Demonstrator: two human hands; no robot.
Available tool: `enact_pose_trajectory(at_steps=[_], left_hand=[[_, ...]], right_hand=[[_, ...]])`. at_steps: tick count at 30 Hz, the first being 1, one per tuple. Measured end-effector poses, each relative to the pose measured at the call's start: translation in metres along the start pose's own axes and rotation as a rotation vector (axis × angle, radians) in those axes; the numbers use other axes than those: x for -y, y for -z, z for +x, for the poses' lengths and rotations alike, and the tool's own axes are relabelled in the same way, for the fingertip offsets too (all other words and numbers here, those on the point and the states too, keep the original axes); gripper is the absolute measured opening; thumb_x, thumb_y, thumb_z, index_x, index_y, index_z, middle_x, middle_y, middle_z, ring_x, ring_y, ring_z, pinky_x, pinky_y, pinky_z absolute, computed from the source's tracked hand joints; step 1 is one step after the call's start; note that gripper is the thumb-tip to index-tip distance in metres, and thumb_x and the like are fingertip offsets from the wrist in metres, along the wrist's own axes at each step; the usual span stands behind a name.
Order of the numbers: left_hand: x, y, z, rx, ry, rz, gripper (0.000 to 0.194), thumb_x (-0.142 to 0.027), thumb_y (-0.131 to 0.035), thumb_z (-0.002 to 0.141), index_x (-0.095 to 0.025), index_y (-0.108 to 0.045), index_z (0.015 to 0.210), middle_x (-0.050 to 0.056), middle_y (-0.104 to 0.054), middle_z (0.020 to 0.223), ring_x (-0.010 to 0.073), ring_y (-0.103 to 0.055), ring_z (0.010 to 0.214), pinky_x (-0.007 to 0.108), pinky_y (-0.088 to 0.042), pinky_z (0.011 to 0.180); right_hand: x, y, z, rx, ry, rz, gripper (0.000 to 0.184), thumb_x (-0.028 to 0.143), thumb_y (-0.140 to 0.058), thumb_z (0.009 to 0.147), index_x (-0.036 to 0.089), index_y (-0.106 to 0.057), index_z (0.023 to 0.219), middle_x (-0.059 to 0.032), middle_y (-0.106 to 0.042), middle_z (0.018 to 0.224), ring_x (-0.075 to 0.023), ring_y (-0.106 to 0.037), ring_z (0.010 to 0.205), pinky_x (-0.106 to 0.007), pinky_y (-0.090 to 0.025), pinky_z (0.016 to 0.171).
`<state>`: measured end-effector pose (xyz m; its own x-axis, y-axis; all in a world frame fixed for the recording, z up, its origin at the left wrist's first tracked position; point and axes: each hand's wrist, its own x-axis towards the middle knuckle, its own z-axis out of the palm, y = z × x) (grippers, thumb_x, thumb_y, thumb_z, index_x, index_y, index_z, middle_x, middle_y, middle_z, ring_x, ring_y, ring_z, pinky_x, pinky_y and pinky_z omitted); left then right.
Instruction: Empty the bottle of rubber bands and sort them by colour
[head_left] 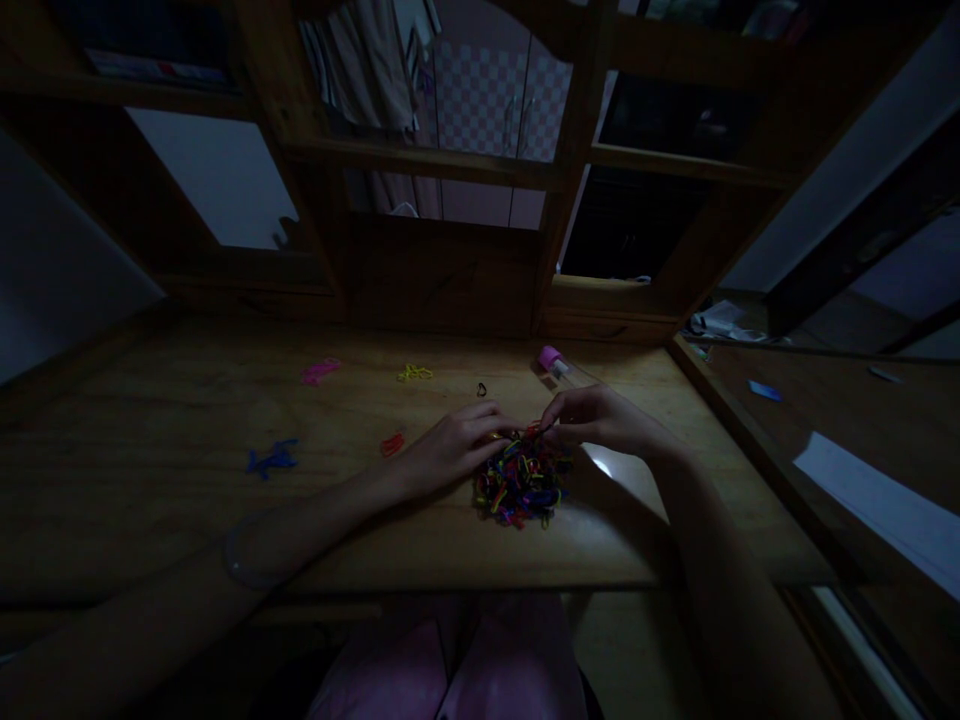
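Observation:
A heap of small, many-coloured rubber bands (521, 484) lies on the wooden desk (187, 500) in front of me. My left hand (454, 444) rests on the heap's upper left edge, fingertips among the bands. My right hand (596, 418) hovers at the heap's upper right, thumb and forefinger pinched on a band at the top of the pile. Small sorted clusters lie apart: blue bands (271, 459), pink bands (320, 371), yellow bands (415, 373), red bands (391, 444) and a single black band (481, 389).
A clear bottle with a pink cap (556, 363) lies behind my right hand. Wooden shelving (442, 165) rises at the desk's back edge. A second surface to the right holds papers (877, 505). The room is dim. My pink-clad lap (457, 665) shows below the desk.

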<state>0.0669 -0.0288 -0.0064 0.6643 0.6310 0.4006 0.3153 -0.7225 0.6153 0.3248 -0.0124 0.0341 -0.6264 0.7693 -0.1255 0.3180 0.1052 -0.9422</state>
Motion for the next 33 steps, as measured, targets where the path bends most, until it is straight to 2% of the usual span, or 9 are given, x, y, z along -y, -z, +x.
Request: enact_pose_trajectory(at_steps=[9, 15, 20, 25, 29, 33], left_hand=[[0.000, 0.000, 0.001, -0.034, 0.036, -0.063, 0.025, -0.021, -0.050, 0.095, -0.022, -0.064, 0.115, 0.005, -0.061, 0.102, 0.0158, -0.060, 0.093, 0.030, -0.048, 0.083], [0.002, -0.001, 0.001, -0.066, 0.062, -0.062, 0.023, -0.022, -0.053, 0.094, -0.022, -0.066, 0.113, 0.005, -0.066, 0.104, 0.0164, -0.062, 0.096, 0.032, -0.049, 0.086], [0.005, 0.001, 0.000, -0.113, 0.107, -0.051, 0.022, -0.021, -0.054, 0.093, -0.022, -0.067, 0.110, 0.004, -0.069, 0.107, 0.0172, -0.064, 0.098, 0.034, -0.050, 0.087], [0.012, 0.002, 0.003, -0.134, 0.121, -0.017, 0.028, -0.010, -0.049, 0.092, -0.021, -0.067, 0.110, 0.005, -0.068, 0.105, 0.0166, -0.063, 0.097, 0.033, -0.050, 0.085], [0.016, 0.001, 0.008, -0.108, 0.094, 0.020, 0.030, -0.007, -0.051, 0.089, -0.020, -0.067, 0.110, 0.005, -0.068, 0.102, 0.0160, -0.064, 0.093, 0.031, -0.051, 0.083], [0.019, -0.003, 0.010, -0.028, 0.029, 0.021, 0.033, -0.005, -0.050, 0.088, -0.021, -0.068, 0.111, 0.006, -0.070, 0.108, 0.0172, -0.065, 0.099, 0.035, -0.050, 0.091]], right_hand=[[0.003, -0.007, 0.007, -0.104, 0.029, -0.042, 0.026, 0.041, -0.072, 0.078, 0.017, -0.069, 0.088, -0.0053, -0.071, 0.085, -0.0173, -0.066, 0.079, -0.032, -0.052, 0.073], [-0.001, -0.010, 0.010, -0.130, 0.068, -0.101, 0.024, 0.040, -0.069, 0.081, 0.018, -0.070, 0.090, -0.0058, -0.071, 0.086, -0.0167, -0.064, 0.079, -0.030, -0.050, 0.072], [-0.004, -0.010, 0.014, -0.210, 0.096, -0.242, 0.025, 0.042, -0.064, 0.085, 0.018, -0.071, 0.089, -0.0057, -0.069, 0.086, -0.0161, -0.061, 0.076, -0.030, -0.047, 0.068], [-0.008, -0.014, 0.019, -0.292, 0.182, -0.453, 0.019, 0.035, -0.061, 0.086, 0.019, -0.071, 0.087, -0.0043, -0.067, 0.082, -0.0149, -0.057, 0.074, -0.028, -0.042, 0.064], [-0.010, -0.017, 0.023, -0.342, 0.225, -0.489, 0.017, 0.032, -0.058, 0.087, 0.019, -0.069, 0.087, -0.0040, -0.067, 0.082, -0.0147, -0.056, 0.073, -0.028, -0.041, 0.063], [-0.009, -0.017, 0.024, -0.399, 0.208, -0.506, 0.020, 0.034, -0.057, 0.088, 0.018, -0.070, 0.087, -0.0047, -0.067, 0.082, -0.0156, -0.057, 0.074, -0.028, -0.041, 0.063]])
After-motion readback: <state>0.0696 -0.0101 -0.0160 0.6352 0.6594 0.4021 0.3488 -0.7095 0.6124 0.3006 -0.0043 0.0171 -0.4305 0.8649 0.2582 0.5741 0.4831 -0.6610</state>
